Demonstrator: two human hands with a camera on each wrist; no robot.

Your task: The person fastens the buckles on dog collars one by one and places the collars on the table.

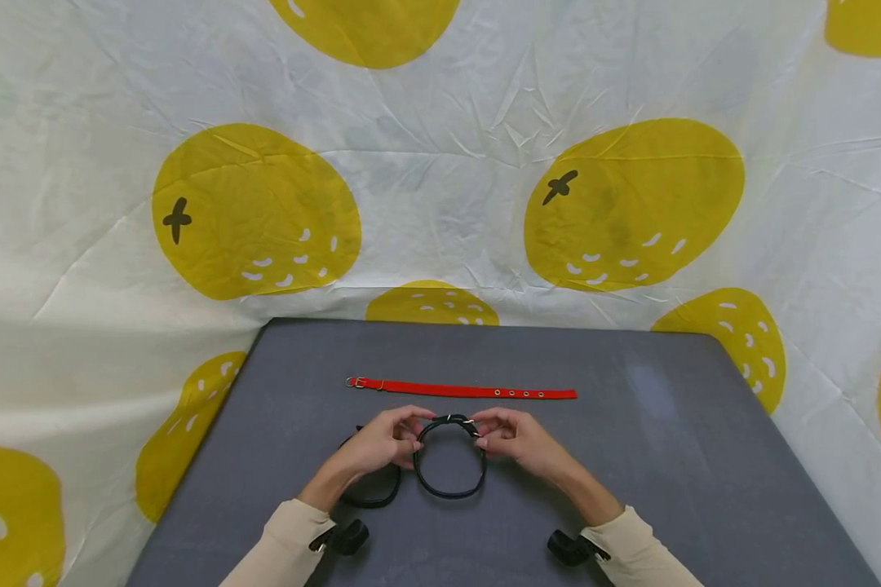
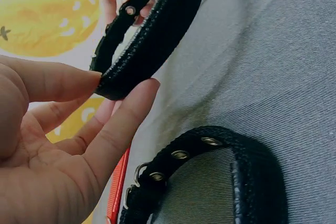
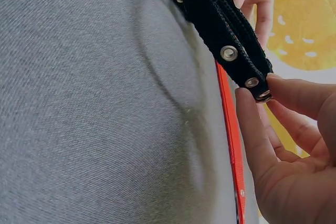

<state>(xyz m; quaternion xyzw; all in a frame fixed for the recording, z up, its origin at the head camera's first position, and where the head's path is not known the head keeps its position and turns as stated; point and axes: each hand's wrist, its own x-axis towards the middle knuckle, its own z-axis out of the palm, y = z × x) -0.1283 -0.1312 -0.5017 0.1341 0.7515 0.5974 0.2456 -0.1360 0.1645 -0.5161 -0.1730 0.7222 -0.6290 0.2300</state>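
Observation:
Both hands hold up a black collar, closed in a loop, above the table. My left hand pinches its left side between thumb and fingers. On the opposite side my right hand pinches it near the buckle and metal eyelets. In the left wrist view the band looks thick with a stitched edge; eyelets also show on the collar in the right wrist view. A second black looped collar rests on the table beneath the left hand, which partly hides it. Its eyelets and buckle appear in the left wrist view.
A red collar with a buckle at its left end and several eyelets lies stretched flat beyond the hands. Everything lies on a dark grey table. A white cloth with yellow fruit prints hangs behind it.

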